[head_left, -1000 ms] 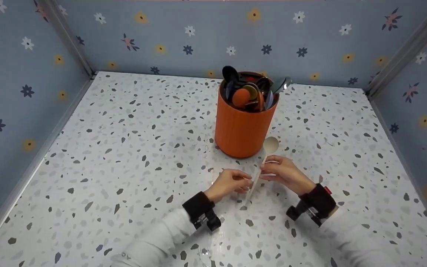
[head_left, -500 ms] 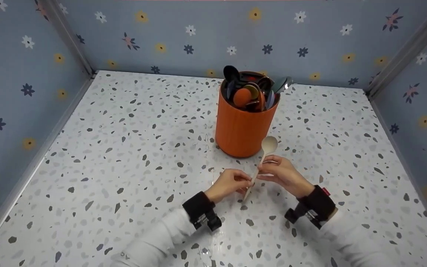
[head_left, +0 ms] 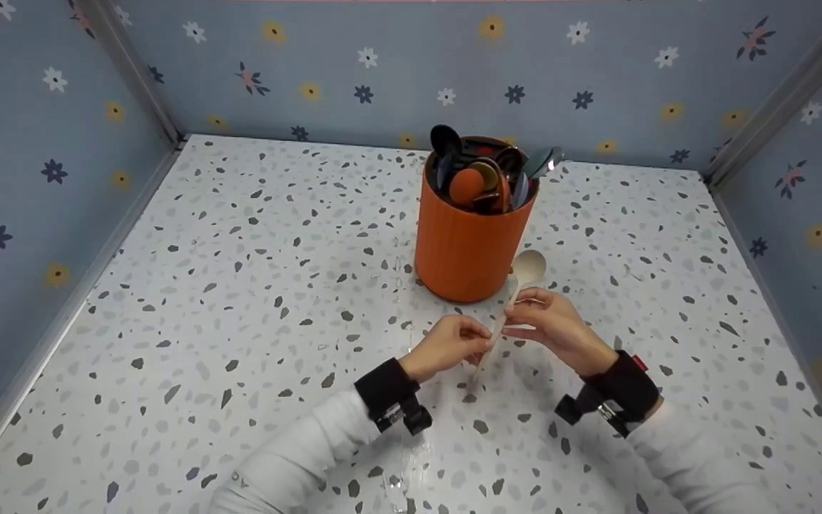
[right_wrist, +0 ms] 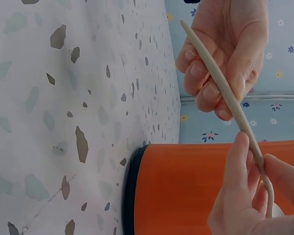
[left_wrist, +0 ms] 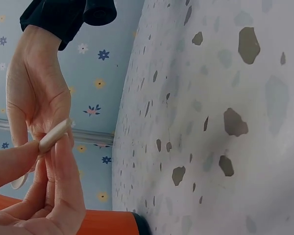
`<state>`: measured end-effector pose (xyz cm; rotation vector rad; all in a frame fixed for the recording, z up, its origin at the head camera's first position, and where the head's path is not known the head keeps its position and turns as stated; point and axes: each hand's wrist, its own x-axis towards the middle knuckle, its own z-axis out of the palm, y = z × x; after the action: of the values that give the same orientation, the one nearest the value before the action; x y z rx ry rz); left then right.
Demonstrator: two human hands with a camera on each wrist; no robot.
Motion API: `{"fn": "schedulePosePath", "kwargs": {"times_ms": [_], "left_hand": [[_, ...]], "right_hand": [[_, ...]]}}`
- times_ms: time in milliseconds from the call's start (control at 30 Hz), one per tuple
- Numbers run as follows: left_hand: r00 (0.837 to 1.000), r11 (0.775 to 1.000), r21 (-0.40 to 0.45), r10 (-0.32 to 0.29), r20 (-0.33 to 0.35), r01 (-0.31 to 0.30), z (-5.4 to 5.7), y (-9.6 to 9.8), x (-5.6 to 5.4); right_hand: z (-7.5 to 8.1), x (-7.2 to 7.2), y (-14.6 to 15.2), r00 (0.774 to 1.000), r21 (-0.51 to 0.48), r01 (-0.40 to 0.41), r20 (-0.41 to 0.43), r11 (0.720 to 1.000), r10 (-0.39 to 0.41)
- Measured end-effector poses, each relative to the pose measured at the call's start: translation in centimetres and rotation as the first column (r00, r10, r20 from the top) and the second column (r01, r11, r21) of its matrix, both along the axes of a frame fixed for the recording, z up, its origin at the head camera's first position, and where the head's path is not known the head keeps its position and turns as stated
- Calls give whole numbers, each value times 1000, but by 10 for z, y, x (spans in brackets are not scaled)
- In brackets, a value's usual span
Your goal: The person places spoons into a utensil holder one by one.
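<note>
A pale beige spoon (head_left: 529, 267) is held off the table, its bowl pointing away and slightly right, near the base of the orange utensil holder. My right hand (head_left: 557, 328) pinches the handle below the bowl between thumb and fingers. Lower on the same handle, my left hand (head_left: 450, 344) pinches it with thumb and fingertips. The right wrist view shows the thin, slightly curved handle (right_wrist: 213, 68) crossing both hands, its free end sticking out past the left fingers. Most of the bowl is hidden in that view.
The orange utensil holder (head_left: 464, 250) stands just beyond the hands. It is packed with utensils, among them a black spoon (head_left: 445, 140) and an orange round-headed one (head_left: 466, 187). Flower-patterned panels (head_left: 411, 64) enclose the speckled white table (head_left: 275, 271) at the back and sides.
A second ago the left fingers were beside the handle; now they pinch it. Both hands have shifted slightly away from the body, and the spoon's bowl has moved a little up and right.
</note>
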<state>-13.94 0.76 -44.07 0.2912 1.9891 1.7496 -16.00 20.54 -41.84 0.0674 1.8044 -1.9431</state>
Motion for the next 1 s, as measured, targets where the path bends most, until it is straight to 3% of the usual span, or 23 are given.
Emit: {"fn": "schedulePosePath", "kwargs": {"times_ms": [1000], "left_hand": [[983,1000,-22,-10,-185,6,68,9,-18]], "right_hand": [[74,-7,8,988,-32,89,-122,995,-92]]}}
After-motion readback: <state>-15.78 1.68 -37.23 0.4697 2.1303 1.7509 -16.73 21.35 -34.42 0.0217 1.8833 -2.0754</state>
